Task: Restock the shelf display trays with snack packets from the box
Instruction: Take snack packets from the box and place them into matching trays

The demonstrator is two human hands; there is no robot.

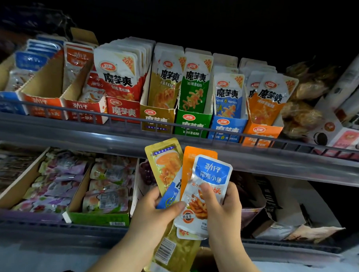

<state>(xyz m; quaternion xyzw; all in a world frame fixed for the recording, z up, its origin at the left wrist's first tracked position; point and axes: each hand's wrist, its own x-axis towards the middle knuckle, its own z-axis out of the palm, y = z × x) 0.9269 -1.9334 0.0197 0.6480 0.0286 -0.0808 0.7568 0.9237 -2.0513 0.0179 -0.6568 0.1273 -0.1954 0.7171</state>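
Both hands hold a fan of snack packets in front of the lower shelf. My left hand (156,213) grips a yellow packet (165,166) and a blue packet (168,197) behind it. My right hand (223,205) pinches a white packet with a blue top (209,178), thumb on its front; an orange packet (194,157) stands behind it. Another yellow packet (175,250) hangs below the hands. On the upper shelf stand the display trays: red (122,110), yellow (156,118), green (192,124), blue (226,127) and orange (261,135), each holding upright packets.
Left on the upper shelf are orange-and-white trays (44,105) and a blue tray (3,101), partly filled. Bagged pastries (303,104) and a cookie box (339,134) sit at the right. A wire rail (72,110) fronts the upper shelf. The lower shelf holds candy trays (101,216).
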